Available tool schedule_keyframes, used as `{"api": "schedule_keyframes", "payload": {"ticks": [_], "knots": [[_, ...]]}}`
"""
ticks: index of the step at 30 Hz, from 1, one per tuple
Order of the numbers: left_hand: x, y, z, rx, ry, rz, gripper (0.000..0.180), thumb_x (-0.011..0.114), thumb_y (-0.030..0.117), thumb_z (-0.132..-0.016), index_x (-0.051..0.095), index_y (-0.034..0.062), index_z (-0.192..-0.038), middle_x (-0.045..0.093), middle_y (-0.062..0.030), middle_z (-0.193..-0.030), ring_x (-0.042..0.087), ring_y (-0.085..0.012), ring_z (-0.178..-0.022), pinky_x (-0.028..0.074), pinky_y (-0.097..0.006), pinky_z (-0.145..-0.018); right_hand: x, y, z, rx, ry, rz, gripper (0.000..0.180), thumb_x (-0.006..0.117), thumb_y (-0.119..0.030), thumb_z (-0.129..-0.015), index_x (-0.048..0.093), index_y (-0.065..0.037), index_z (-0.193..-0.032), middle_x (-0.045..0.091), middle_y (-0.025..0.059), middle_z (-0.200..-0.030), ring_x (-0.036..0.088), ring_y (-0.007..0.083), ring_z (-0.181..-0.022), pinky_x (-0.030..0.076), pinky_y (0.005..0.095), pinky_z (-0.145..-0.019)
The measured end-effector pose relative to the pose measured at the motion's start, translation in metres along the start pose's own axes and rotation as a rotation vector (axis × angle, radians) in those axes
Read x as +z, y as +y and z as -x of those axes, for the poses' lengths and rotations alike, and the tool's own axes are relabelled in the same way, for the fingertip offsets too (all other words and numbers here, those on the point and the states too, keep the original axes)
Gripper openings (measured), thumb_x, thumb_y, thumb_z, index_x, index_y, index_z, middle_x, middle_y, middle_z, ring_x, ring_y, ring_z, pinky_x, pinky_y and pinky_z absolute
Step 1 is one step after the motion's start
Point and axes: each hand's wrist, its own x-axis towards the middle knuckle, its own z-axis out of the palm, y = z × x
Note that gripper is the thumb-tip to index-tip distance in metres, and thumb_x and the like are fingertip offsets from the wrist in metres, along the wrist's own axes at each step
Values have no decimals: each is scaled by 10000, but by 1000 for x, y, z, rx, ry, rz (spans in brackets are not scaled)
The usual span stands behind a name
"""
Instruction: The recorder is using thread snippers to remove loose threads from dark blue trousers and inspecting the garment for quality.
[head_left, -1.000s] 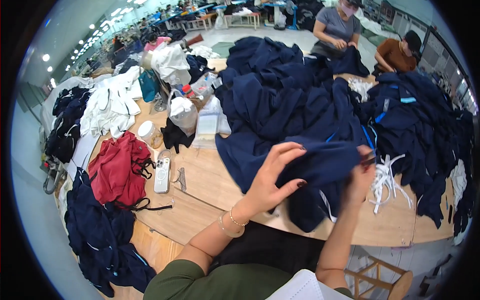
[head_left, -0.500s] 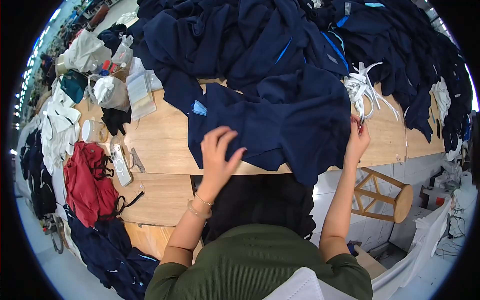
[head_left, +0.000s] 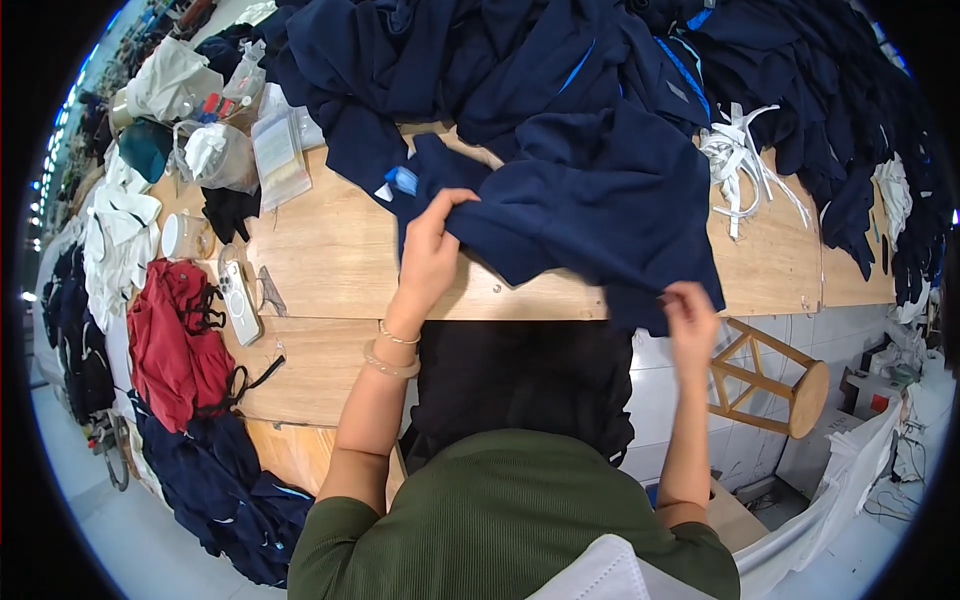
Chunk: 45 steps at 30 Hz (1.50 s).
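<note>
A navy blue garment (head_left: 590, 215) lies partly on the wooden table in front of me, its near side lifted and hanging a little over the edge. My left hand (head_left: 432, 250) is closed on its left part, fingers pinching the cloth. Near that hand a light blue tag or patch (head_left: 403, 180) shows at the garment's left end. My right hand (head_left: 690, 315), slightly blurred, is closed at the near right corner of the cloth. Whether it also holds something small is hidden. Beyond the garment's right side lies a bundle of white tapes (head_left: 738, 165).
Large heaps of navy garments (head_left: 400, 70) cover the far side of the table (head_left: 320, 260). At left are a red cloth bag (head_left: 180, 345), a phone (head_left: 238, 302), a jar (head_left: 187, 236) and plastic bags (head_left: 278, 160). A wooden stool (head_left: 775, 380) lies tipped at right.
My left hand has gone from open above the cloth to gripping it. My right hand has come nearer from beside the white tapes to the corner. The garment's near side has been raised and shifted.
</note>
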Motion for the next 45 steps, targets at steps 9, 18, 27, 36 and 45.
{"api": "schedule_keyframes", "payload": {"ticks": [9,18,27,36,45], "knots": [[-32,81,-69,153,134,-156,196,495,-15,-859,630,-18,-1001,628,-114,-952,582,-139,-943,444,-255,-838,-97,-87,-225,-521,467,184,155,571,-158,-918,628,-19,-956,648,77,-885,604,148,-810,460,264,-767],[-18,49,-19,251,298,-397,212,601,7,-793,625,23,-1003,624,-114,-939,601,-290,-828,479,-348,-752,-16,-95,-180,-303,111,-209,157,542,-110,-918,552,1,-807,582,25,-751,522,91,-688,418,218,-652],[80,19,-43,386,40,-425,341,651,48,-698,587,31,-1033,594,-121,-1002,571,-329,-953,483,-359,-780,19,-37,-75,45,-130,-513,83,602,-13,-862,639,32,-921,627,3,-879,550,55,-777,436,197,-686],[14,101,-78,-277,-80,962,176,550,112,-900,625,6,-1019,646,-40,-907,619,-98,-819,499,-218,-715,58,-53,-94,-164,349,-234,485,663,39,-762,543,-47,-1224,551,73,-1185,550,160,-995,459,246,-810],[-51,4,-36,41,325,-342,125,568,21,-841,624,1,-951,613,-123,-889,622,-231,-840,484,-303,-772,11,-33,-127,-200,412,188,164,583,4,-860,651,3,-1010,649,32,-943,599,88,-839,453,204,-765]]}}
